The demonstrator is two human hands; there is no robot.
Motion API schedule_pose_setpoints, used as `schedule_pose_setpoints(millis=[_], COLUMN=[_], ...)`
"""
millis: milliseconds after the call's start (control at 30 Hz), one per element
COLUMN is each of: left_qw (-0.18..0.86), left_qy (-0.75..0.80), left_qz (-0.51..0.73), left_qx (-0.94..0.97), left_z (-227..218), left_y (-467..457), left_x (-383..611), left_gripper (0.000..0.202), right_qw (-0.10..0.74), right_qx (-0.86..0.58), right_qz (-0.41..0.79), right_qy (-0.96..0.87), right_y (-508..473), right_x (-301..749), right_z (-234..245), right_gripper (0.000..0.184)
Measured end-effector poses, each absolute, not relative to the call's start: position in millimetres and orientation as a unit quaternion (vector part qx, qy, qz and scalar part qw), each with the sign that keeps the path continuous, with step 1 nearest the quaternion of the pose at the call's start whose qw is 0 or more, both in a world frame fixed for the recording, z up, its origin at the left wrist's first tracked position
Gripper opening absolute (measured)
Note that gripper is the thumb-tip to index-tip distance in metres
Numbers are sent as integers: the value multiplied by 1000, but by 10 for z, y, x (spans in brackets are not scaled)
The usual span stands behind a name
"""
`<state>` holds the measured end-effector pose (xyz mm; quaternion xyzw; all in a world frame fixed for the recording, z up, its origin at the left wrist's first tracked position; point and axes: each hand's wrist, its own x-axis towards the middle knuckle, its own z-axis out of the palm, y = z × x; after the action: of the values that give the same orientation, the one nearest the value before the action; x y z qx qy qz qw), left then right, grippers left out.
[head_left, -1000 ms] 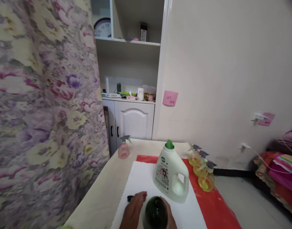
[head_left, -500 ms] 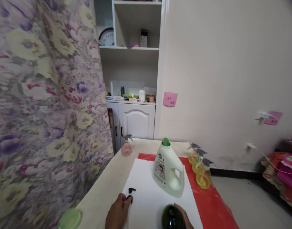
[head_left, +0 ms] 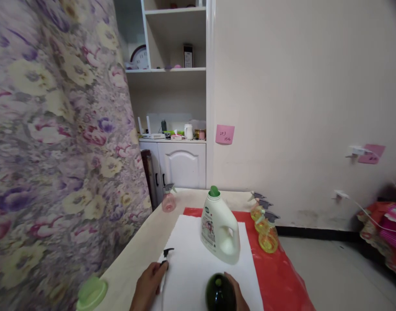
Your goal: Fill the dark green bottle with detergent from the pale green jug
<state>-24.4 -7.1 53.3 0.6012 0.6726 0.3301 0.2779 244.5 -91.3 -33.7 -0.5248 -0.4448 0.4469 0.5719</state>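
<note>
My left hand (head_left: 148, 281) pinches a black pump dispenser head (head_left: 166, 256) by its collar, at the left edge of the white sheet. The nozzle points right, and a pale tube hangs down beside the fingers. Near the bottom of the view, my right hand (head_left: 237, 292) curls around the right side of a dark green, glossy rounded bottle (head_left: 220, 297). Its lower part is cut off by the frame. Beyond it, a pale green detergent jug (head_left: 219, 231) stands upright on the white sheet (head_left: 185, 242), a green piece showing in its neck.
Several spray bottles with yellow liquid (head_left: 268, 242) line the right side of the red sheet (head_left: 275, 276). A pink spray bottle (head_left: 168, 201) stands at the back left. A light green lidded tub (head_left: 92, 293) sits front left. A floral curtain (head_left: 64, 151) hangs left.
The view has swung slightly right, so everything sits further left in the picture. Both hands keep their holds. The bottle's top looks slightly tilted, with a lighter green spot now showing.
</note>
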Motion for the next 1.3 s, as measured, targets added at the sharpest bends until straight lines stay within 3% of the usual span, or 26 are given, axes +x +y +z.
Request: schedule_pose_setpoints(millis=[200, 300, 467, 567, 767, 1300], left_qw=[370, 398, 424, 431, 425, 311], left_qy=[577, 487, 449, 454, 444, 532], left_qz=[491, 596, 619, 588, 536, 459], left_qx=[538, 500, 485, 513, 578, 640], left_z=[1041, 1421, 1779, 1757, 1551, 1052], left_y=[-588, -893, -1234, -1307, -1294, -1268], left_x=[-104, 45, 410, 615, 798, 932], left_gripper=[57, 46, 50, 47, 39, 33], right_qw=[563, 552, 554, 564, 573, 564], right_qx=[-545, -547, -545, -521, -497, -525], right_qz=[406, 383, 369, 390, 412, 345], right_qy=[-471, -500, -511, -509, -505, -536], right_y=[-999, -1070, -1095, -1041, -992, -1248], right_x=[2405, 2391, 2351, 2339, 2341, 2302], right_z=[-388, -353, -368, -461, -559, -152], right_gripper=[83, 78, 80, 85, 78, 61])
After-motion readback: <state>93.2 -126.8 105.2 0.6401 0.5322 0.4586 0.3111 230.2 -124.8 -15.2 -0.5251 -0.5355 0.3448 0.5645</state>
